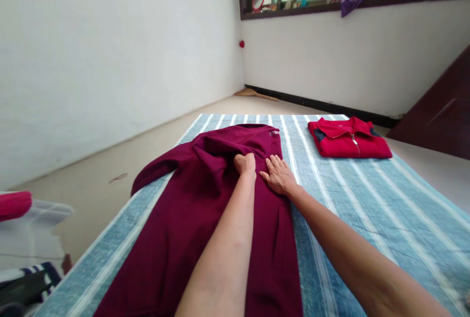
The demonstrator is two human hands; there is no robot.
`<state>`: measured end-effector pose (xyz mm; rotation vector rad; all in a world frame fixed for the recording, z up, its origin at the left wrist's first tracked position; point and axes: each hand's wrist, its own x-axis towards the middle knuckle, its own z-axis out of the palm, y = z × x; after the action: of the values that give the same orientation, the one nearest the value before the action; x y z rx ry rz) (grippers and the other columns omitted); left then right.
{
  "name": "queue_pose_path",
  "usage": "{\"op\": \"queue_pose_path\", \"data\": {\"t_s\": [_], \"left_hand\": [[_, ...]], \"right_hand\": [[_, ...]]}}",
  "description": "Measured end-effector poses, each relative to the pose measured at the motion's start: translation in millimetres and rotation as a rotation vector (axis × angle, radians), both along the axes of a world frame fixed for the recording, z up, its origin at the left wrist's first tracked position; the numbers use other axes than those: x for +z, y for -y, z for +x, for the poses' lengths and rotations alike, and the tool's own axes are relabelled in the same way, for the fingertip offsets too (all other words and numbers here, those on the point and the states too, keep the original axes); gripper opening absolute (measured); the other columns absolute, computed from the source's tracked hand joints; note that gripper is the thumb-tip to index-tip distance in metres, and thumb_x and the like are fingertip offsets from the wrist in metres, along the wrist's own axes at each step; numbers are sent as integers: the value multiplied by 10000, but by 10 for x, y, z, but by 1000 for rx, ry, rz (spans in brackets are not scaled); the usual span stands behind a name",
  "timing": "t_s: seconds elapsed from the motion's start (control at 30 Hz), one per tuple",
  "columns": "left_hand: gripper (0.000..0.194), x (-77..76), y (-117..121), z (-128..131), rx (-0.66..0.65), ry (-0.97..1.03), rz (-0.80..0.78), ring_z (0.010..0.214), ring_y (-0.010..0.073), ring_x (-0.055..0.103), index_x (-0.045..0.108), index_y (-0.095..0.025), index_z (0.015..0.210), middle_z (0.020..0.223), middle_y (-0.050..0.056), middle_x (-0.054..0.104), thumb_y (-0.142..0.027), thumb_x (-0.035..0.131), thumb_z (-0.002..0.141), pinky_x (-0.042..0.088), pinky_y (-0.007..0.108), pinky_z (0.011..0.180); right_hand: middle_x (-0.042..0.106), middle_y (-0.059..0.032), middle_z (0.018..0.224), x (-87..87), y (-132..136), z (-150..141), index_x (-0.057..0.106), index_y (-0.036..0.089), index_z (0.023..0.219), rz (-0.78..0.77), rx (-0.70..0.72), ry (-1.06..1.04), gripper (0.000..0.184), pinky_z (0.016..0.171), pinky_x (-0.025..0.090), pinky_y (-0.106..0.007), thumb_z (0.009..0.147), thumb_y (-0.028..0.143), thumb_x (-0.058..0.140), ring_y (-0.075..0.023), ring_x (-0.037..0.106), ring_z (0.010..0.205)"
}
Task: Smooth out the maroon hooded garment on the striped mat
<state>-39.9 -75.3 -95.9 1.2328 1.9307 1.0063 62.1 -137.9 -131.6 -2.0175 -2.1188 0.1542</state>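
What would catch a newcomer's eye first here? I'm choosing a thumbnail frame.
The dark maroon garment spread along the striped blue cover, with the left hand gripping a fold of it and the right hand flat beside it. Next, the folded red jacket at the far right.

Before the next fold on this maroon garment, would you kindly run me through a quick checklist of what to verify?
1. Left hand has cloth: ok, its fingers are closed on a bunch of the maroon garment.
2. Right hand pins the garment: ok, it lies flat and open beside the left hand.
3. Right edge straight: ok, it runs along a stripe of the striped sheet.
4. Left sleeve on the sheet: not ok, it reaches the sheet's edge and looks partly over it.
5. Folded red jacket out of the way: ok, it lies apart, at the far right.
6. Fabric smooth near the collar: not ok, creases show there.
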Motion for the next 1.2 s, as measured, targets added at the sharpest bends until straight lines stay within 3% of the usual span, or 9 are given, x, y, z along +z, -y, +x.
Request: {"op": "queue_pose_path", "data": {"t_s": [0.1, 0.2, 0.23, 0.3, 0.37, 0.47, 0.73, 1.03, 1.2], "left_hand": [[200, 188, 238, -152, -115, -24, 38, 756, 219, 657, 649, -68, 814, 765, 95, 679, -251, 650, 733, 496, 268, 620], [334, 369, 770, -341, -233, -82, 113, 980, 239, 620, 628, -92, 989, 996, 115, 676, -233, 668, 689, 486, 302, 822], [379, 406, 1008, -406, -327, -117, 159, 1082, 232, 572, 619, -118, 1041, 1100, 110, 649, -218, 674, 679, 438, 310, 928], [461, 431, 1515, -532, -753, -348, 277, 1244, 248, 441, 550, -116, 1187, 1296, 145, 533, -272, 604, 756, 329, 375, 1057], [551, 389, 1969, -655, -1045, -491, 182, 1335, 267, 312, 468, -130, 1290, 1418, 149, 401, -361, 567, 800, 275, 426, 1096], [673, 241, 2376, -814, -1256, -581, 95, 1395, 250, 132, 311, -157, 1403, 1511, 116, 210, -520, 456, 856, 182, 450, 1134], [709, 13, 2438, -932, -1325, -680, 136, 1404, 199, -8, 78, -190, 1464, 1538, 65, 50, -589, 247, 903, 88, 414, 1157], [712, 13, 2469, -940, -1267, -625, 220, 1402, 207, 94, 154, -188, 1455, 1526, 79, 156, -595, 300, 888, 155, 428, 1149], [597, -7, 2481, -922, -1207, -627, 312, 1357, 231, 270, 365, -145, 1373, 1457, 119, 345, -501, 396, 895, 243, 427, 1124]], "right_hand": [[235, -164, 1490, -14, 1, 7, 297, 84, 1416, 4, 0, 8, 707, 1089, 130, -410, 913, 575, 218, -282, 152, 1379], [237, -171, 1488, -26, 0, 15, 294, 78, 1417, 3, 5, 16, 715, 1088, 133, -411, 914, 578, 203, -289, 160, 1376], [238, -174, 1486, -30, -1, 18, 295, 74, 1416, 1, 6, 19, 715, 1088, 135, -411, 915, 576, 197, -291, 164, 1375], [243, -178, 1484, -38, -4, 23, 295, 69, 1414, -4, 6, 24, 714, 1087, 138, -412, 917, 572, 195, -293, 169, 1373], [242, -172, 1485, -47, -6, 27, 290, 77, 1416, -10, 7, 31, 705, 1085, 137, -413, 917, 568, 208, -292, 163, 1374], [237, -162, 1489, -53, -10, 36, 287, 92, 1418, -19, 11, 43, 685, 1083, 142, -410, 919, 557, 226, -286, 156, 1376], [304, -202, 1447, 116, 71, -31, 345, 61, 1379, 16, 0, 58, 651, 1072, 181, -415, 925, 522, 274, -301, 228, 1350], [293, -185, 1462, 108, 648, -522, 347, 76, 1394, 22, 81, 30, 728, 1081, 181, -415, 906, 597, 207, -295, 224, 1358], [239, -202, 1478, 25, 685, -559, 310, 43, 1405, -4, 75, 25, 763, 1085, 150, -439, 902, 605, 197, -310, 171, 1371]]}}
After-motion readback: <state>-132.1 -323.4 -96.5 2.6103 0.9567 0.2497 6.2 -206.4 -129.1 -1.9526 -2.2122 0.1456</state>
